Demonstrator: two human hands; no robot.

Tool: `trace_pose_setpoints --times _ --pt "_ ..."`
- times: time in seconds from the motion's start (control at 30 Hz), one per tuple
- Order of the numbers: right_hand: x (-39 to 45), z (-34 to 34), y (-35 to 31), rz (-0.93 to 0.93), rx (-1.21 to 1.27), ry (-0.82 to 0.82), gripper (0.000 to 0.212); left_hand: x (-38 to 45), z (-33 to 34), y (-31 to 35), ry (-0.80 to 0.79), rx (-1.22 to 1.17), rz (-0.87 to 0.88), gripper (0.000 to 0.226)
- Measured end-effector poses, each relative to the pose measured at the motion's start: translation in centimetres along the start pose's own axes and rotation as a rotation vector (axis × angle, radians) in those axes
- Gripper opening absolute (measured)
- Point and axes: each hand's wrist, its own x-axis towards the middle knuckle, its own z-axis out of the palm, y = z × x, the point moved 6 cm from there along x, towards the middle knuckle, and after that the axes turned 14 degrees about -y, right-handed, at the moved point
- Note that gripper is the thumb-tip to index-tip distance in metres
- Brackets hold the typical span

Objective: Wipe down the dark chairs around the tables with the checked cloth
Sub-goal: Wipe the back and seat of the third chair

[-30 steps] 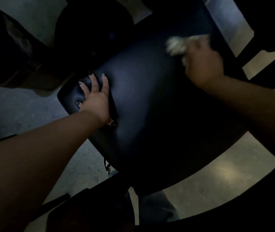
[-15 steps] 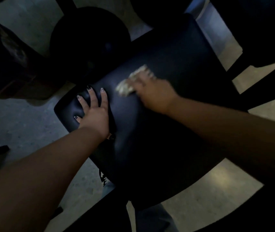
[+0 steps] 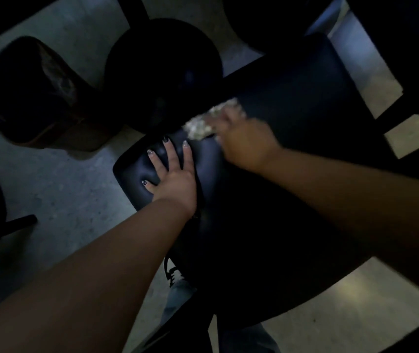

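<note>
A dark padded chair fills the middle of the head view, seen from above. My left hand lies flat on its near left corner, fingers spread and straight, denting the cushion. My right hand is blurred with motion and presses a pale, bunched checked cloth onto the seat at its far left edge. How the right fingers hold the cloth is hidden by the blur.
A round dark stool seat stands just beyond the chair's left edge. A dark brown square seat sits at far left. More dark furniture crowds the upper right. Pale concrete floor shows between them.
My right hand has swept the cloth from the seat's far right corner across to its far left edge. My left hand has stayed flat on the near left corner.
</note>
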Motion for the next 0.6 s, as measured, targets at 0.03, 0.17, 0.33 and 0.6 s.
trace_pose_setpoints --times 0.03,0.17,0.33,0.6 --pt "0.6 -0.9 3.3 0.120 0.013 0.017 0.049 0.0 0.0 0.0 0.011 0.000 0.006 0.126" --pt "-2.0 -4.1 17.1 0.719 0.344 0.258 0.041 0.2 0.2 0.1 0.037 -0.018 0.008 0.124" --pt "-3.3 -2.6 13.6 0.852 0.404 0.323 0.046 -0.1 0.2 0.3 -0.009 -0.046 0.005 0.134" --pt "-6.7 4.7 -1.6 0.239 0.290 0.162 0.054 -0.8 -0.1 0.5 -0.042 0.036 -0.021 0.141"
